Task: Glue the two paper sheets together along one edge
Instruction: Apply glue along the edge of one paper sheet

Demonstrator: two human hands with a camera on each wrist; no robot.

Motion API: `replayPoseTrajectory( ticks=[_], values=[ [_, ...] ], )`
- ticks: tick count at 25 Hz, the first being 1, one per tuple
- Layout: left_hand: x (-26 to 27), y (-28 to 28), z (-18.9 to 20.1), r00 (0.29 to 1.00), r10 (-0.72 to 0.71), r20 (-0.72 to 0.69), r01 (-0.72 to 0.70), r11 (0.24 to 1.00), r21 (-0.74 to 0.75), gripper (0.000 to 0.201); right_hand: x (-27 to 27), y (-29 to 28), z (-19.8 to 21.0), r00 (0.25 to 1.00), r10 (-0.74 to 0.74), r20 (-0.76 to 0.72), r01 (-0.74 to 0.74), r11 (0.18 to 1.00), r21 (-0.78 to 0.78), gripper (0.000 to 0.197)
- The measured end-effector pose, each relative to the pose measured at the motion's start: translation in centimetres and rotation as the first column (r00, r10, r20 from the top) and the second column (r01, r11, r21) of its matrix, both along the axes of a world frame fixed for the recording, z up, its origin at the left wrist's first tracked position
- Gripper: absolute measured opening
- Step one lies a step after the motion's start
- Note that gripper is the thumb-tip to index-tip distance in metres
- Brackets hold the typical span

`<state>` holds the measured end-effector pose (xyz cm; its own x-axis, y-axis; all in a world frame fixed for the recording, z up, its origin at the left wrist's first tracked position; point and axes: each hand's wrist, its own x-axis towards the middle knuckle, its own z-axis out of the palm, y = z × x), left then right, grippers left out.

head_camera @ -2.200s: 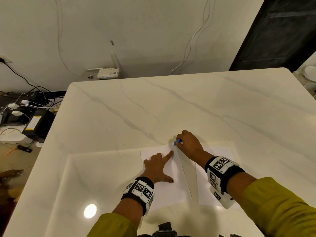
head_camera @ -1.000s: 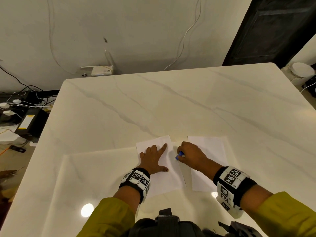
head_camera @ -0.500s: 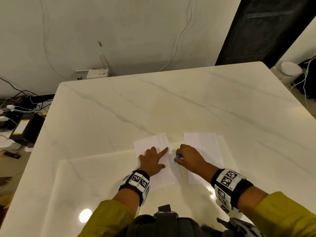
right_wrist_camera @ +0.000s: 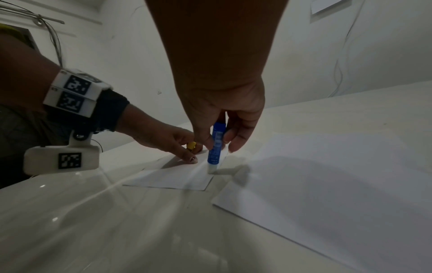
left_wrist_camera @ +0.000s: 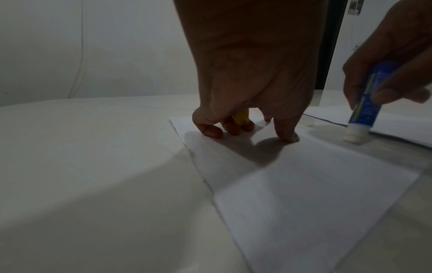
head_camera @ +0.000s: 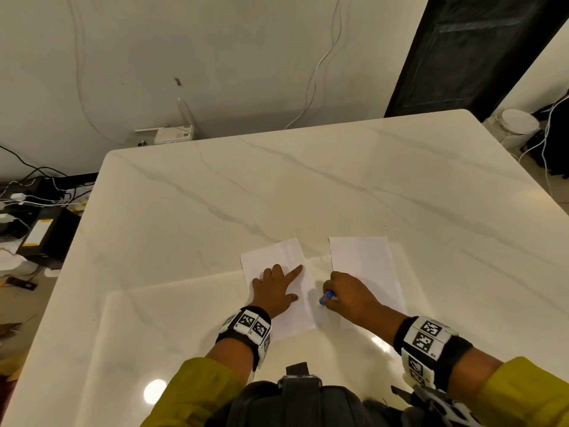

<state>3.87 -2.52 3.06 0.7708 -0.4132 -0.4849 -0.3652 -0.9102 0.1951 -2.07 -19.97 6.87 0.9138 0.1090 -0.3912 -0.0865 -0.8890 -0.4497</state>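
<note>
the left sheet [head_camera: 271,257], lower centre, looks light and slippery: left hand [head_camera: 272,291], curled round a yellow cap [left_wrist_camera: 242,117], pins it while right hand [head_camera: 351,298] pinches the glue stick [right_wrist_camera: 216,146].

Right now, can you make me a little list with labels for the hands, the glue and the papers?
Left hand: presses the left sheet flat, with a small yellow piece tucked under its fingers
Right hand: grips the blue glue stick
Glue stick: tilted, white tip down on the left sheet near its right edge
Right sheet: flat on the table, apart from the left sheet
Joined yet: no, there is a gap between the sheets
</note>
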Motion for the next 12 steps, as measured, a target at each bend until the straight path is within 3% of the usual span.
replayPoseTrajectory(
  ticks=[7,12],
  values=[
    [0.1,0.2,-0.1,1.0,-0.021,0.01,0.021,1.0,-0.006,0.068,-3.4,-1.3,-0.2,0.999,0.038,-0.021,-0.038,0.999,0.002,0.026],
    [0.2,-0.1,-0.1,1.0,-0.017,-0.025,0.017,1.0,-0.006,0.071,-1.6,-0.4,0.0,1.0,-0.01,-0.008,0.01,1.0,0.021,0.026]
  ],
)
